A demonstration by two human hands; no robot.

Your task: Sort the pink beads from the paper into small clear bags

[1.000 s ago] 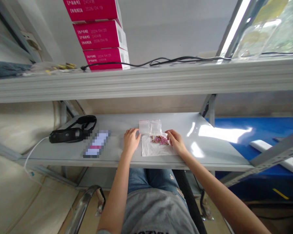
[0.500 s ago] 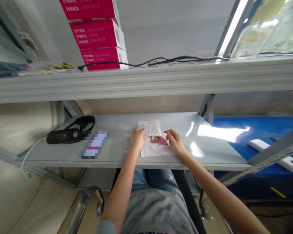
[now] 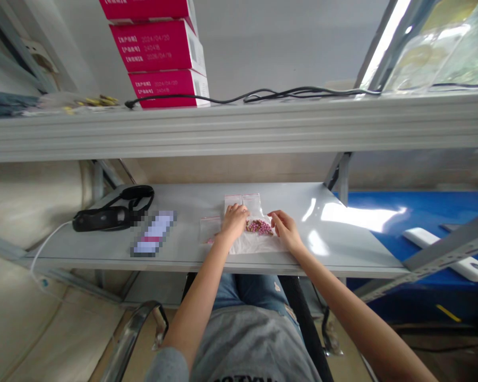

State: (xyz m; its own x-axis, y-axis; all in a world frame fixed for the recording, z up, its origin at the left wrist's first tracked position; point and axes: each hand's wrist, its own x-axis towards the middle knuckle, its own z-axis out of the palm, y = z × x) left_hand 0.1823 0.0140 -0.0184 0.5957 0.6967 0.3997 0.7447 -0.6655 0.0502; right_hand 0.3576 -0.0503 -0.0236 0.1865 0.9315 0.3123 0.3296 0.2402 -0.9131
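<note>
A small heap of pink beads (image 3: 259,227) lies on a white sheet (image 3: 250,244) on the grey shelf (image 3: 191,204). My left hand (image 3: 234,222) rests on the sheet just left of the beads, fingers curled down onto small clear zip bags (image 3: 242,201) behind them. What those fingers pinch, if anything, is hidden. My right hand (image 3: 286,229) sits at the right edge of the heap, fingers bent toward the beads. Another clear zip bag (image 3: 209,229) lies left of my left wrist.
A black head-strap device (image 3: 113,212) with a white cable and a blurred flat card (image 3: 153,239) lie on the shelf's left part. Pink boxes (image 3: 159,53) and a black cable (image 3: 263,95) sit on the upper shelf. A blue surface (image 3: 386,212) lies to the right.
My left hand has moved right, from the sheet's left edge up to the beads and small bags, uncovering a zip bag at its left. My right hand has hardly moved.
</note>
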